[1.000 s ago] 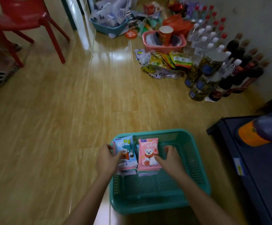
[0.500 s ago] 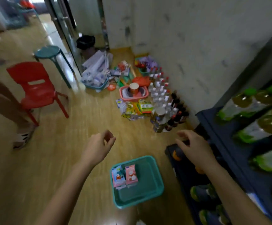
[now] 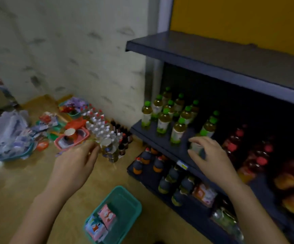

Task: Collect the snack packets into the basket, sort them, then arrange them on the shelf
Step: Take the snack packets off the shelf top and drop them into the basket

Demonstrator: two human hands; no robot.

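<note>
The teal basket sits on the wooden floor below my hands, next to the dark shelf unit. Inside it lie a pink snack packet and a blue snack packet, side by side at the near end. My left hand hovers over the floor with relaxed fingers and holds nothing. My right hand reaches onto the middle shelf, where its fingers and thumb curl round the pale lower part of a green-capped bottle. The view is motion-blurred.
Green-capped tea bottles stand on the middle shelf beside red-capped drinks. The bottom shelf holds orange-and-dark bottles. Against the wall stand clear bottles, jars, a pink basket and a heap of bags.
My hands left the packets in the basket and rose. The view swung up and right to the shelf. My right hand moved onto the middle shelf and closed round a bottle.
</note>
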